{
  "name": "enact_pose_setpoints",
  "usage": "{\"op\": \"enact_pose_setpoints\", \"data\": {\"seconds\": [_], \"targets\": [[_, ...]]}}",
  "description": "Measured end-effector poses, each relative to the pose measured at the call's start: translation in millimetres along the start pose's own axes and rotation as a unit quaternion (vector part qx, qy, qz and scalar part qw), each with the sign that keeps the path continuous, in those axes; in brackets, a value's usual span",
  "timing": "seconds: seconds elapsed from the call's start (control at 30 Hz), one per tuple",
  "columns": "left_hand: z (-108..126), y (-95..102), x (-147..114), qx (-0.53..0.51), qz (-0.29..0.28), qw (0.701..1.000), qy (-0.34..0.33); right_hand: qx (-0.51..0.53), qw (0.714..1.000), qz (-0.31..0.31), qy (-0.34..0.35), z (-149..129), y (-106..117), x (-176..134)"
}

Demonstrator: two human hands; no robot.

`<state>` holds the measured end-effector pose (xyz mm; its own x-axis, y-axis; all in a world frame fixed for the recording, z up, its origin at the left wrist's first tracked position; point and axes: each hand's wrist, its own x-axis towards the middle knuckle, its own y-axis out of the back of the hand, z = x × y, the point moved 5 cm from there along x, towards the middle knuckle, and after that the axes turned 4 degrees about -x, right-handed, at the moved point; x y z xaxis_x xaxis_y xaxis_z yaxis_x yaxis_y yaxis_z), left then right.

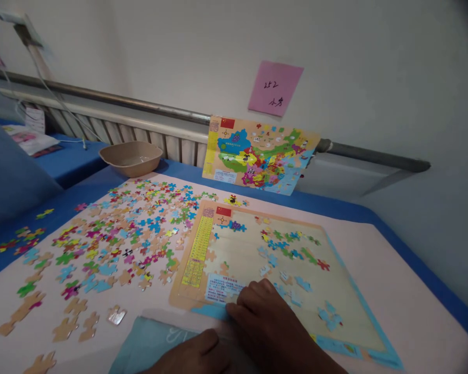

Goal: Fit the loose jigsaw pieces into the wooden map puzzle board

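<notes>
My right hand (271, 317) rests on the lower part of a jigsaw board (257, 249). Its fingers are curled together near the printed text box, and anything under them is hidden. At the bottom edge of the view my left hand (197, 353) is curled beside a teal sheet or pouch (150, 337); I cannot see what, if anything, its fingers hold. The board has a printed border, a red flag and a yellow table, with several pieces lying inside, among them a light-blue cluster (330, 315) and a green and blue group (283, 244).
Many loose jigsaw pieces (113, 228) spread over the pale sheet on the left. A beige bowl (131, 158) stands at the back. A colourful map poster (261, 156) leans against the wall rail (171, 110), below a pink note (276, 88). A blue cushion-like shape (11, 171) fills the left edge.
</notes>
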<state>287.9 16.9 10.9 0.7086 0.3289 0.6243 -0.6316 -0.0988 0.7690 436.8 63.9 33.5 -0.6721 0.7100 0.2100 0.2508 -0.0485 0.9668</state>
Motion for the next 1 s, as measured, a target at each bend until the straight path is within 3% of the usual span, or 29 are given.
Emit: {"op": "enact_pose_setpoints", "data": {"seconds": [0.6,1.0], "targets": [[0,15.9,18,0.009,0.049,0.999,-0.001,0.015,1.0,-0.009,-0.001,1,-6,-2],[0,4.8,12,0.034,0.035,0.999,-0.011,0.006,1.0,0.016,0.006,1,-5,-2]]}}
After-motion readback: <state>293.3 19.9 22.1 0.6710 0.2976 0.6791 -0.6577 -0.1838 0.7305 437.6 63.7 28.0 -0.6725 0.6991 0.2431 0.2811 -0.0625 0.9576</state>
